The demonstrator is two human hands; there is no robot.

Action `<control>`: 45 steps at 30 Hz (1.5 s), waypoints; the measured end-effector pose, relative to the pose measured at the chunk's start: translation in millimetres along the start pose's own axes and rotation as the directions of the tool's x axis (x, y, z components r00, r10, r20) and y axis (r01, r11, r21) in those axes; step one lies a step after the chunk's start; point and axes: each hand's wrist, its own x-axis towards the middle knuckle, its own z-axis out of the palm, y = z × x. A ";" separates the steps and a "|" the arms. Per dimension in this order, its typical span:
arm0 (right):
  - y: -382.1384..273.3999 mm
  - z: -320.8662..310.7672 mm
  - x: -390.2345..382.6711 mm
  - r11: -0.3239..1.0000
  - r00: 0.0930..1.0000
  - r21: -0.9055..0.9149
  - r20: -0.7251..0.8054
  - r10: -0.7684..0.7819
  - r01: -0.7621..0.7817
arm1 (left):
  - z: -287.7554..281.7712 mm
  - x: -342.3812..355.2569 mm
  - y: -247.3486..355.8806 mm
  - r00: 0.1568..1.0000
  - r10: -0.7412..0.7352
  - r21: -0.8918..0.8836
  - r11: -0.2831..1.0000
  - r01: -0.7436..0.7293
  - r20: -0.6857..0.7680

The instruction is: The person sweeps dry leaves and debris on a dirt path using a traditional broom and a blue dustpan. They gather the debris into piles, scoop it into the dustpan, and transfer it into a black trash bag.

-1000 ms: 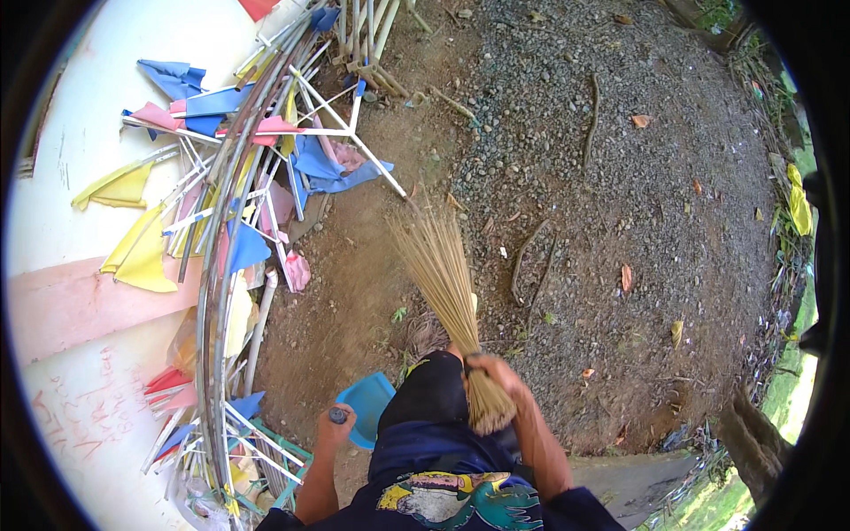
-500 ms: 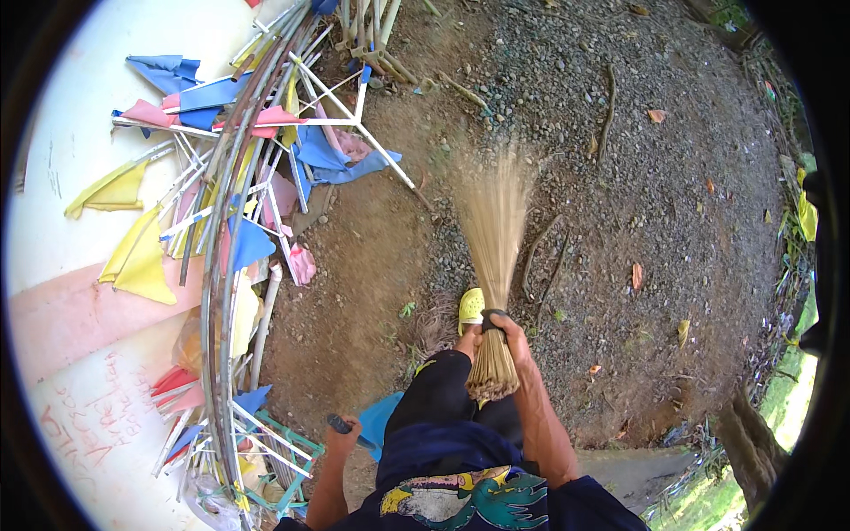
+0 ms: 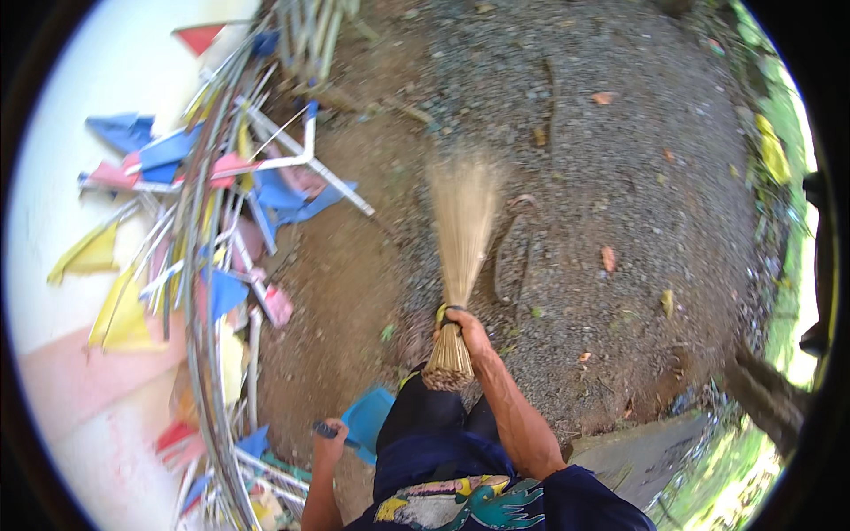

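My right hand (image 3: 469,331) is wrapped round the bound neck of a stick broom (image 3: 465,239). The broom's thin tan bristles fan out ahead over the gravelly ground, blurred at their tips, and its bundled butt end points back toward my body. Lower down on the left, my left hand (image 3: 331,441) is closed round a dark handle. Right beside it is a blue dustpan (image 3: 367,416), partly hidden by my leg; the joint between handle and pan is hard to see. A yellow shoe (image 3: 440,313) is mostly covered by my right hand and the broom.
Along the left wall (image 3: 66,212) lies a heap of white sticks with blue, pink and yellow flags (image 3: 159,164), bordered by long curved rods (image 3: 199,265). Scattered brown leaves (image 3: 608,258) dot the gravel. A tree root (image 3: 763,389) and concrete slab (image 3: 642,451) are at lower right.
The whole view has shifted, with the flag heap further left. My right hand and broom sit slightly further left and higher in view. More of the blue dustpan shows beside my left hand.
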 end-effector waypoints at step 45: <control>-492.1 -288.9 -134.8 0.865 0.939 -0.453 -0.150 -0.310 0.214 | 273.6 258.2 526.6 0.818 -0.239 0.562 0.819 -0.120 0.524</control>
